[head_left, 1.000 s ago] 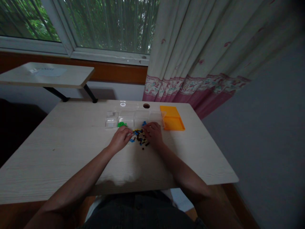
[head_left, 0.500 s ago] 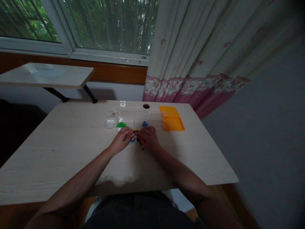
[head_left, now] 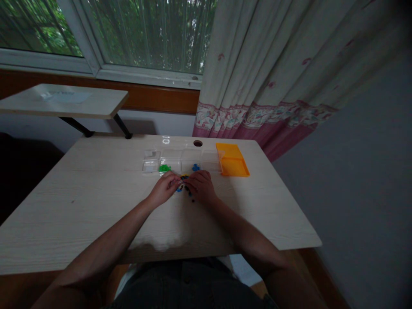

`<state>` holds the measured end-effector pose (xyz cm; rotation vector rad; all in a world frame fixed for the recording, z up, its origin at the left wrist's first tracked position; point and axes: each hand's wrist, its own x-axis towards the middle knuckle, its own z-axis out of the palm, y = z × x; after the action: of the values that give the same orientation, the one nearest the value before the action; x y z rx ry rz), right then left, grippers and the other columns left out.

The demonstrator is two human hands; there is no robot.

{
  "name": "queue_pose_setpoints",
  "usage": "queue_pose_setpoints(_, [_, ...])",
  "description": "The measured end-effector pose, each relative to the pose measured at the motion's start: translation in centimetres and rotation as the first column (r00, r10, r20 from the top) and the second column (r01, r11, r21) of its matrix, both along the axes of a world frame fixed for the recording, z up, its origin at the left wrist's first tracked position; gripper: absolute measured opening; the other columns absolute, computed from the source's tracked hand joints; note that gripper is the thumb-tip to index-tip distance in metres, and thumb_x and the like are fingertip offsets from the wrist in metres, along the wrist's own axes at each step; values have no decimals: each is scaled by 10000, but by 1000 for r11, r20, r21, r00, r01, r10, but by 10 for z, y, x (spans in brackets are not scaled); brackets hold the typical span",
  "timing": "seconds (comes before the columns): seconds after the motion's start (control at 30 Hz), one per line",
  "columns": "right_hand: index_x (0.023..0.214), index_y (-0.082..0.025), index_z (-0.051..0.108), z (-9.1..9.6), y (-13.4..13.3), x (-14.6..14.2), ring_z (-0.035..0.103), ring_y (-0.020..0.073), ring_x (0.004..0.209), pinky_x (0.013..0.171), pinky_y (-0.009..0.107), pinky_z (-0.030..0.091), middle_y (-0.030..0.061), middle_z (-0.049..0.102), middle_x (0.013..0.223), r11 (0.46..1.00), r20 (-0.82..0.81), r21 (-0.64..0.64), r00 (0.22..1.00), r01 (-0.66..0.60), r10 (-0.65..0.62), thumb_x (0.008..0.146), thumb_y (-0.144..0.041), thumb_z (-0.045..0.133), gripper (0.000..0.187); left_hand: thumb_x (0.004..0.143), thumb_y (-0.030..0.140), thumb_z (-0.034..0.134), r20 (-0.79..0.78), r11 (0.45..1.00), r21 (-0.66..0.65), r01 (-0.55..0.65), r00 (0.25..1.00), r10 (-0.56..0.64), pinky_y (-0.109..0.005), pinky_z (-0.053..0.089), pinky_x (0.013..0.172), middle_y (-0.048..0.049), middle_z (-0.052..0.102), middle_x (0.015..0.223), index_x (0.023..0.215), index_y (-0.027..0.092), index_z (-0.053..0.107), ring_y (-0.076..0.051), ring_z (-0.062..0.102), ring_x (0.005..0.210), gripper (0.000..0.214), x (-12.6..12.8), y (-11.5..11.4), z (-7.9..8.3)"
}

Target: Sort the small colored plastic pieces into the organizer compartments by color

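My left hand [head_left: 165,188] and my right hand [head_left: 201,185] meet over the middle of the desk, thumbs and fingertips pinched close together. What they pinch is too small and too covered by the fingers to name. Around and beneath the fingertips lie several tiny pieces: blue pieces [head_left: 179,189], yellow and dark ones, and a lone black piece [head_left: 193,201]. Just beyond the hands stands a clear plastic divided box [head_left: 170,155]. Green pieces [head_left: 165,168] fill part of one compartment, and a few blue pieces [head_left: 196,167] sit in another.
An orange two-part tray [head_left: 236,166] lies right of the clear box. Behind them is a round cable hole [head_left: 197,143] in the desk [head_left: 96,206]. A raised shelf [head_left: 103,103] on black legs stands at the back left. A curtain [head_left: 238,86] hangs behind the desk.
Almost nothing differs. Both hands keep the same place and pinch, and the view has shifted very slightly.
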<state>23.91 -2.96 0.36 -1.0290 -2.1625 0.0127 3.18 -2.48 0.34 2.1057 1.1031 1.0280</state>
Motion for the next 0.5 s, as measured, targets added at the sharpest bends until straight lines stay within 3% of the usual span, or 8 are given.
queue_pose_setpoints(0.3, [890, -280, 733, 0, 3, 1, 580, 179, 941, 928, 360, 413, 13, 713, 880, 1000, -18, -7, 999, 27, -27, 900, -338, 600, 146, 958, 371, 478, -7, 999, 33, -21, 1000, 21, -283, 432, 687, -40, 542, 809, 948, 172, 657, -158, 508, 778, 267, -1, 1, 0])
queue_pose_setpoints(0.5, [867, -227, 739, -4, 27, 26, 568, 197, 931, 928, 384, 407, 48, 700, 870, 945, -115, -49, 938, 323, -326, 894, -305, 607, 155, 961, 370, 464, -17, 994, 24, -106, 994, 106, -311, 460, 719, -54, 570, 834, 1031, 189, 680, -176, 533, 819, 291, -6, 7, 0])
